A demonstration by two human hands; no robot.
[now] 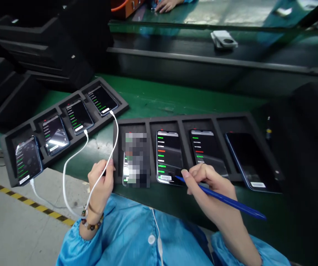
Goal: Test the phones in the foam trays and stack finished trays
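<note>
Shiny blue work-jacket fabric (131, 229) lies nearest, before a green surface (147, 98) carrying a black foam tray (181, 133) with four compartments. At its near-left corner is the left hand (106, 181), though whether its grip pinches the edge I cannot tell. Over the tray's second dark-screened smartphone (168, 159) from the left, the right hand's (221, 183) grip pinches a slender blue plastic pen (236, 204).

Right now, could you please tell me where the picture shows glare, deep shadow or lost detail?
Head view: white glare low on the second phone from the left; head view: pixelated blocks covering most of the phone beside the left hand; head view: black stacks at upper left sunk in darkness, little detail visible.
</note>
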